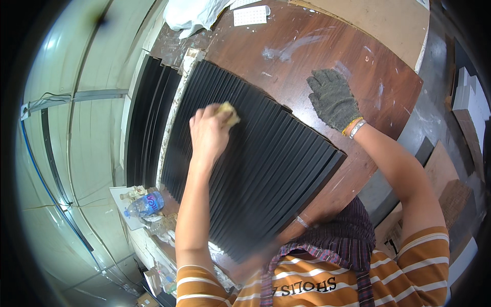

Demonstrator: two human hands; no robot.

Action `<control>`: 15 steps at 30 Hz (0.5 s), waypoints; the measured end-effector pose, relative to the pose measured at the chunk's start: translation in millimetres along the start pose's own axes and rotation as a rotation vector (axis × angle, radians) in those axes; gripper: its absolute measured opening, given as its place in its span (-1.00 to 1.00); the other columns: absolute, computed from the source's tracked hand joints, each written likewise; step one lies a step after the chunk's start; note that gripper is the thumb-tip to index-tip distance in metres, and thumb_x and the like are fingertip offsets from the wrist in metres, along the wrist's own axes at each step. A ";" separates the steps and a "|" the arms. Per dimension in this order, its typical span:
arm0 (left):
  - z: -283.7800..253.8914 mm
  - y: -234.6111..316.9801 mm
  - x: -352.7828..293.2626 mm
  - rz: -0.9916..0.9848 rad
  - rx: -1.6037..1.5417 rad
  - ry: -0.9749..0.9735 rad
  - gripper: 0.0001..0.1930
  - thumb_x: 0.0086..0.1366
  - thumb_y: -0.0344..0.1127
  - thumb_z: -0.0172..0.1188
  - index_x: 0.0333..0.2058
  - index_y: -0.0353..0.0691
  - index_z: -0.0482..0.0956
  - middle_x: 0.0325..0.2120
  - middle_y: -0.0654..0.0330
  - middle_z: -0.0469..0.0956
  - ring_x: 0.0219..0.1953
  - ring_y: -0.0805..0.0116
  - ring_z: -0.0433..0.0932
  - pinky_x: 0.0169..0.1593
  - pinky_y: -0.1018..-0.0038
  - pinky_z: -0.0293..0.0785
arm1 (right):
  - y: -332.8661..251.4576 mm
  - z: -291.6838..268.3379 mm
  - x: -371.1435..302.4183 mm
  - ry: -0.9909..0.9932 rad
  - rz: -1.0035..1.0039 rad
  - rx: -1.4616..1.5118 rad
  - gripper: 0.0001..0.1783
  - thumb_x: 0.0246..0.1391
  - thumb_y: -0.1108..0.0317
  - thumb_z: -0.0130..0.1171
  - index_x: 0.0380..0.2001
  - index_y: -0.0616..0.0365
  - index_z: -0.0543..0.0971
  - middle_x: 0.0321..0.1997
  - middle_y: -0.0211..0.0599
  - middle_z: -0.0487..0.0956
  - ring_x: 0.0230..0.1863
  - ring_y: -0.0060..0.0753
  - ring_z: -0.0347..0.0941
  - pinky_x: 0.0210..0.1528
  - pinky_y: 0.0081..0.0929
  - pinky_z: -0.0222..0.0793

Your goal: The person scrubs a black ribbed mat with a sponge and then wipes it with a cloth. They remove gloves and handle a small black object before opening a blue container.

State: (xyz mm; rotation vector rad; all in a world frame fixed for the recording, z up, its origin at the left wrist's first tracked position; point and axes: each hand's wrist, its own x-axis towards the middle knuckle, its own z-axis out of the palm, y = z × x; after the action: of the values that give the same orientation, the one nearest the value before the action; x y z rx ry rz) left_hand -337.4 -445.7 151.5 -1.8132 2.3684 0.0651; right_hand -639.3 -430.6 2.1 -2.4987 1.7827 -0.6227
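My bare left hand (208,134) grips a small yellow sponge-like pad (231,113) over a row of long black strips (261,163). The strips lie side by side on a brown wood-grain table (291,74), and the pad appears to touch them near their upper left part. In a dark grey knitted glove, my right hand (332,100) rests on the tabletop beyond the strips' right end, its fingers stretched out. A pale, stained bar (179,102) runs along the strips' left end and divides them from more black strips (148,123).
Left of the near strips lies a clear plastic bottle (146,204) with a blue label, among crumpled scraps. A white plastic bag (192,18) and white sheets (250,16) sit at the far edge. Boards and white panels (468,107) stand at the right.
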 end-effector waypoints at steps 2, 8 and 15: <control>9.8 12.1 27.4 0.113 -0.144 0.160 -0.65 0.17 -0.40 0.37 -0.02 -0.13 0.73 0.10 0.10 0.59 0.10 0.08 0.53 0.20 0.15 0.41 | 0.4 2.5 0.4 0.028 0.004 -0.010 -0.52 0.24 0.16 0.09 0.15 0.16 0.55 0.25 -0.06 0.50 0.31 -0.01 0.35 0.44 -0.06 0.12; 59.5 -25.6 3.1 0.281 -0.241 0.272 -0.62 0.17 -0.41 0.35 0.00 -0.04 0.67 0.12 0.16 0.55 0.13 0.06 0.50 0.18 0.15 0.38 | 4.5 9.6 -0.2 0.008 0.041 0.027 -0.52 0.25 0.18 0.09 0.17 0.15 0.54 0.29 -0.07 0.49 0.32 -0.02 0.35 0.45 -0.05 0.13; 74.1 -144.4 -239.4 -0.207 -0.196 0.017 -0.53 0.04 -0.55 0.37 -0.01 -0.10 0.66 0.12 0.11 0.54 0.14 -0.01 0.50 0.20 0.14 0.41 | 4.7 10.4 0.6 -0.005 0.025 0.056 -0.50 0.24 0.21 0.13 0.23 0.04 0.51 0.37 -0.17 0.45 0.42 -0.04 0.29 0.51 -0.07 0.07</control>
State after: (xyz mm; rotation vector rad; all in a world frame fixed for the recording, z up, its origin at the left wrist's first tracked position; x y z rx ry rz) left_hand -130.5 -245.6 123.5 -2.1455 2.2391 0.2665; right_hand -640.0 -435.1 -8.4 -2.4360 1.7659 -0.6557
